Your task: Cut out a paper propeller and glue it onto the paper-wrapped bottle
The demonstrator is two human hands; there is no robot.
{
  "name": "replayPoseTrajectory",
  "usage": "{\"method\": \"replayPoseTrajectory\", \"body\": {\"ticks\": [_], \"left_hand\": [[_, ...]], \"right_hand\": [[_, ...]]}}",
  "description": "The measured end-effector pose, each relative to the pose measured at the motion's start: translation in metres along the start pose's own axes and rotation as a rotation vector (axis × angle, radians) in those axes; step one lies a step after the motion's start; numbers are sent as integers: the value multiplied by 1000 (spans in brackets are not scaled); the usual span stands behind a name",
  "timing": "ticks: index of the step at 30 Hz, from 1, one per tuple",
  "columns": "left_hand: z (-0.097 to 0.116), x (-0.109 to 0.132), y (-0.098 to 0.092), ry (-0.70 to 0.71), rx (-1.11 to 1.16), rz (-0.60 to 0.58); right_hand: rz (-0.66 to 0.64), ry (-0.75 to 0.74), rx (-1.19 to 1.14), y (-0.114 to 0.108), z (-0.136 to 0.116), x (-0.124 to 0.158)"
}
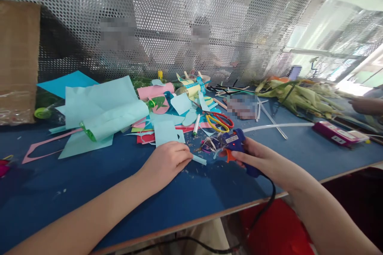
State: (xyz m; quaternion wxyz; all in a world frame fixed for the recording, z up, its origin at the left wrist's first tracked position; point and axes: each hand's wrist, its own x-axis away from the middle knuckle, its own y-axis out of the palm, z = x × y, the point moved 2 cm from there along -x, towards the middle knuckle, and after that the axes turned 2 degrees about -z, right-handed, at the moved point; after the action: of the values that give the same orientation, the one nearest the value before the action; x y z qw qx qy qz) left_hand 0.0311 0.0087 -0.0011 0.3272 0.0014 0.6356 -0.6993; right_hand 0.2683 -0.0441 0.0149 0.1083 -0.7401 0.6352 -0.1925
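My right hand is wrapped round a blue glue gun with an orange trigger; a long translucent glue stick sticks out of its back. The nozzle points left, toward my left hand. Between the fingertips of my left hand is a narrow light-blue paper strip, pinched just above the blue table. A light-blue paper sheet with cutouts lies behind that hand. Beyond the glue gun rest scissors with red and yellow handles, and a white marker.
A paper-wrapped bottle lies at left beside a cardboard box. Corn husks and a purple box are at right, near another person's hand. A perforated metal screen stands behind. A black cord hangs over the table edge.
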Motion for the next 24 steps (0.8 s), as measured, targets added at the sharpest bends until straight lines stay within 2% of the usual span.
{"method": "replayPoseTrajectory", "body": {"ticks": [3, 9, 20, 24], "left_hand": [[1, 0, -1, 17, -31, 16], [2, 2, -1, 12, -43, 6], [3, 8, -2, -11, -77, 2], [5, 7, -5, 21, -81, 47]], "right_hand": [[-34, -94, 154, -2, -3, -6], [-12, -204, 341, -4, -3, -15], [1, -196, 470, 6, -24, -17], [0, -224, 505, 7, -25, -19]]}}
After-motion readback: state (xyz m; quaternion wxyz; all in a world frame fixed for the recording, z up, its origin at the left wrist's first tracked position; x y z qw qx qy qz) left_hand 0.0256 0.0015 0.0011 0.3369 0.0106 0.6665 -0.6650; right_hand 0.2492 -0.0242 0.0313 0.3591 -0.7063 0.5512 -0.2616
